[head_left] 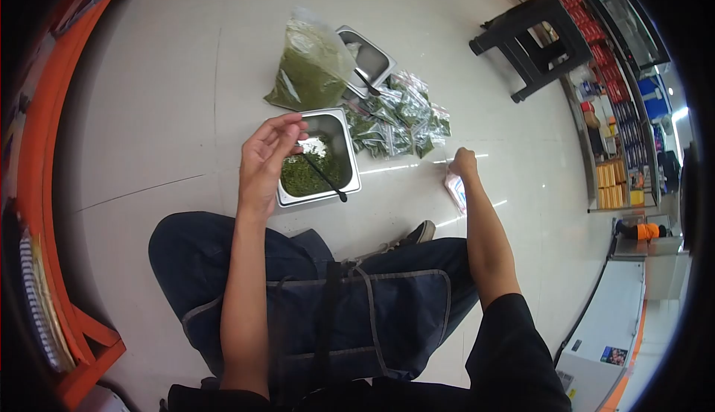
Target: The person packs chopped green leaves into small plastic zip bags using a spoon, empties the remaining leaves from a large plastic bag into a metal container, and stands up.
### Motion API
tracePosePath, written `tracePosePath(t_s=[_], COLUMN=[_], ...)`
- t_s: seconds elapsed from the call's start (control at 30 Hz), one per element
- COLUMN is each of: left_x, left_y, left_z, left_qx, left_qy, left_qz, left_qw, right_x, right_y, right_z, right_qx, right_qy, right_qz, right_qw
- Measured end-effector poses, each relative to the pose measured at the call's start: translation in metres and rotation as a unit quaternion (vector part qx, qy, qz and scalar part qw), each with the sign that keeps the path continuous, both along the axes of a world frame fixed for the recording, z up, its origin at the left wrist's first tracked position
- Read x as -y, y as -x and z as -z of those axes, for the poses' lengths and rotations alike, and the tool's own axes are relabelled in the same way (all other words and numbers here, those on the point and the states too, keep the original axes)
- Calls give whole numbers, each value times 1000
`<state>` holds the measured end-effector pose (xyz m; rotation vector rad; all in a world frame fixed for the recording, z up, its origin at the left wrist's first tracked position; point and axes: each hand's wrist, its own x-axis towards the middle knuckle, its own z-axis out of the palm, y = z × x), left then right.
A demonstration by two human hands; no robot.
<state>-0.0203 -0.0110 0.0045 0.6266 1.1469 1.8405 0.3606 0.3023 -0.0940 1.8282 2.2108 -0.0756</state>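
My left hand [264,160] is raised over the near-left rim of a steel pan [352,151]. Its fingers are loosely bent with the thumb apart, and I see nothing held in them. Chopped green herbs [309,177] cover the bottom of the pan. A black spoon [324,176] leans in it, one end over the near rim, the other close behind my left hand. Out to the right, my right hand [463,162] is closed at the top of a clear plastic packet [456,192] with coloured print, low over the floor. Its fingertips are partly hidden.
Behind the pan stands a large clear bag of green herbs [309,69], beside a second steel pan [376,60]. Small filled zip bags [402,118] lie heaped to the right. A black stool [532,43] stands farther back. Orange shelving [45,151] borders the left; stocked shelves [614,106] line the right.
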Motion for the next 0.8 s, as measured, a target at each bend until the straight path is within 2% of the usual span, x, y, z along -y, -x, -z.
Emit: tracePosePath(t_s=[0.1,0.17,0.23,0.27,0.37,0.4,0.43,0.5,0.57,0.63,0.77,0.8], left_x=[2,3,4,4,5,5,5,5,5,5,5,6], left_y=[3,4,6,6,7,8,8,8,9,8,9,9], left_z=[-3,-5,-8,-9,-9,-10,-10,-9,-9,-8,-10,-11], left_qx=[-13,-16,-6,-4,-16,-17,-16,-2,-2,-2,-10,-16], left_qy=[-2,-12,-13,-10,-23,-27,-28,-36,-40,-44,-38,-32], left_qz=[13,3,4,2,10,11,6,13,11,14,13,10], left_qw=[1000,1000,1000,1000,1000,999,999,999,999,999,999,999], right_x=[2,1,8,17,6,-2,-8,-12,-15,-6,2,5], right_y=[3,9,16,21,2,-3,-12,-22,-24,-17,0,2], right_z=[0,-4,-4,-10,6,10,16,21,15,6,-8,-9], right_qx=[15,128,169,161,145,98,99,6,1,-23,-11,-10], right_qy=[5,119,108,82,92,129,127,17,17,-56,-33,-47], right_qz=[14,-15,6,82,28,95,90,95,85,83,105,71], right_qw=[1000,984,980,980,985,982,983,995,996,995,994,996])
